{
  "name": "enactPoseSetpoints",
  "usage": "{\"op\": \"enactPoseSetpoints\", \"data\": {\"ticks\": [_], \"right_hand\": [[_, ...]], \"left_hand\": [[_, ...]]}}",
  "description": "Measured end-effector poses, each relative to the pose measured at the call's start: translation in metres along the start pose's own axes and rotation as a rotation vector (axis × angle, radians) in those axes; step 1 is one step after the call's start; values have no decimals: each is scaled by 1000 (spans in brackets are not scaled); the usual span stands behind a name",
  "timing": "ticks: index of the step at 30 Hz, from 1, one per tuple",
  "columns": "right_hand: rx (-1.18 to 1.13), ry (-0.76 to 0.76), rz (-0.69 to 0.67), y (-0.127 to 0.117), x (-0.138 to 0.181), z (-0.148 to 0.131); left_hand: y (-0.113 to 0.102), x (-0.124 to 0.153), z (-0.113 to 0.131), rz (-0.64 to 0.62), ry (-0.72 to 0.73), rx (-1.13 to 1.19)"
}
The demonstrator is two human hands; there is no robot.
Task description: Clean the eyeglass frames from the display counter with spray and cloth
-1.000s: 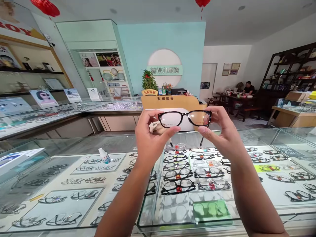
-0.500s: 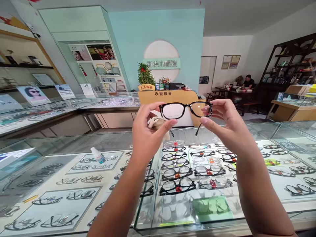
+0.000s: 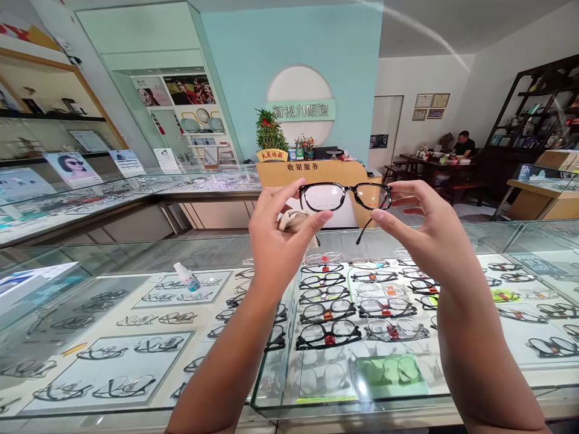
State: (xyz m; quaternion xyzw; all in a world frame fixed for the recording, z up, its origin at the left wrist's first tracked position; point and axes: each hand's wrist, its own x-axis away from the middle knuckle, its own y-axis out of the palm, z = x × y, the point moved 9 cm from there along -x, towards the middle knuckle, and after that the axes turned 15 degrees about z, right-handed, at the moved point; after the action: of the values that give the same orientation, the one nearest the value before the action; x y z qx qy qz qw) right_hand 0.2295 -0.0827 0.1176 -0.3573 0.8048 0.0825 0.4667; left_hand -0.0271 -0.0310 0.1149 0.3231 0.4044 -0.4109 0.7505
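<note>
A pair of black-framed eyeglasses (image 3: 349,188) is held up level above the glass display counter, its temples extending away from me. My left hand (image 3: 283,232) grips the left end of the frame between thumb and fingers. Tucked in that same hand is a beige cloth (image 3: 294,222), partly hidden by the palm and thumb. My right hand (image 3: 418,226) pinches the right end of the frame, with the thumb below and the index finger above. Below and left of the hands, a small white spray bottle (image 3: 186,277) stands on the counter's glass top.
Under the glass counter (image 3: 253,416) lie rows of eyeglasses (image 3: 329,334) and a green card (image 3: 391,375). A second display case (image 3: 203,199) runs along the back left. Behind stands a wooden cashier desk (image 3: 271,175) with a plant (image 3: 270,132). A person (image 3: 464,146) sits at a far table.
The view has shifted slightly, so the scene sits a little to the right. Both hands keep hold of the eyeglasses, which remain raised at about the same height.
</note>
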Motion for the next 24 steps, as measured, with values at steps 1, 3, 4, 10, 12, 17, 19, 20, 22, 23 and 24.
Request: {"op": "enactPoseSetpoints", "data": {"ticks": [1, 3, 4, 10, 12, 17, 19, 20, 22, 23, 24], "right_hand": [[5, -1, 1, 0, 0, 0], [10, -11, 3, -1, -1, -1], [9, -20, 6, -2, -1, -2], [38, -32, 25, -5, -2, -3], [61, -33, 33, -6, -2, -3], [115, -76, 40, -9, -2, -4], [135, -100, 46, -9, -2, -5], [144, -103, 50, -9, -2, -5], [158, -88, 47, -8, -2, -2], [163, -74, 42, -7, -2, -1], [165, -62, 36, -6, -2, 0]], "left_hand": [[0, 0, -1, -1, -1, -2], [1, 1, -3, -3, -16, -5], [2, 1, -5, -5, -32, -8], [4, 5, -14, -20, -120, -30], [5, 5, -12, -33, -92, -36], [6, 5, -2, -45, 26, -79], [6, 5, 2, -36, 66, -92], [6, 5, 4, -31, 81, -94], [6, 5, 6, -20, 100, -93], [6, 5, 6, -15, 106, -90], [5, 5, 7, -10, 112, -86]]}}
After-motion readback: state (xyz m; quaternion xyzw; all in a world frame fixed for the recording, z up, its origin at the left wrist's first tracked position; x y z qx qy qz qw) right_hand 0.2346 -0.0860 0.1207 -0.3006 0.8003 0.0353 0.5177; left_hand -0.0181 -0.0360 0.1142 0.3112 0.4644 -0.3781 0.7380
